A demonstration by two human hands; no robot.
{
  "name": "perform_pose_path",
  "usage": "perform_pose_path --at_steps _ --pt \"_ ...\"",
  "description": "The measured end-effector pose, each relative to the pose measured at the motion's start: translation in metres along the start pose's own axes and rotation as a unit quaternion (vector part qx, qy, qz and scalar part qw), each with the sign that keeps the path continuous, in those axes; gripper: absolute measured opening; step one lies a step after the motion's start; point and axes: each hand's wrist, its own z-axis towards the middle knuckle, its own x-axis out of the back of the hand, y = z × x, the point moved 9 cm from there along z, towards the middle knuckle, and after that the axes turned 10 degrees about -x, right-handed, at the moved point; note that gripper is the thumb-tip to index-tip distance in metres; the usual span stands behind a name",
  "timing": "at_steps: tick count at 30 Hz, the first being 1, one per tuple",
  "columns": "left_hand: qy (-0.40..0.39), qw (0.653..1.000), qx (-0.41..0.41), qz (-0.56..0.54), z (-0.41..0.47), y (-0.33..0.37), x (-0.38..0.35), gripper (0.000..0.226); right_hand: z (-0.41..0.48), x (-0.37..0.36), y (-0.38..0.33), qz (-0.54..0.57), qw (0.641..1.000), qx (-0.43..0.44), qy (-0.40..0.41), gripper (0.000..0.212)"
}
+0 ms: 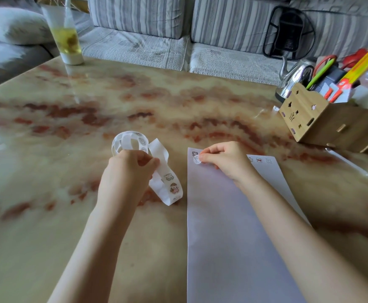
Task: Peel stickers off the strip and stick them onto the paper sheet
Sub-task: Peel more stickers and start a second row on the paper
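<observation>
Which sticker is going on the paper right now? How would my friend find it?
Look at the long white paper sheet on the marbled table, at its far left corner. There the right hand pinches a round white sticker with a faint drawing, just below a darker sticker. It is the only sticker on the sheet that the hand touches.

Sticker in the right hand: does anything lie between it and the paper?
Nothing visible does. The right hand holds the sticker at the paper's far left corner, over bare sheet just below a second sticker. The left hand holds the strip off to the side, clear of the paper.
</observation>
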Motion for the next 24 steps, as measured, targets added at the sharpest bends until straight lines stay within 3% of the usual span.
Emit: perform_pose_path --at_steps 24 --pt "0.000 1.000 -0.013 -0.001 -0.0018 0.0049 -0.0003 0.020 0.0061 -0.0053 0.0086 -0.057 0.997 -0.003 0.061 0.004"
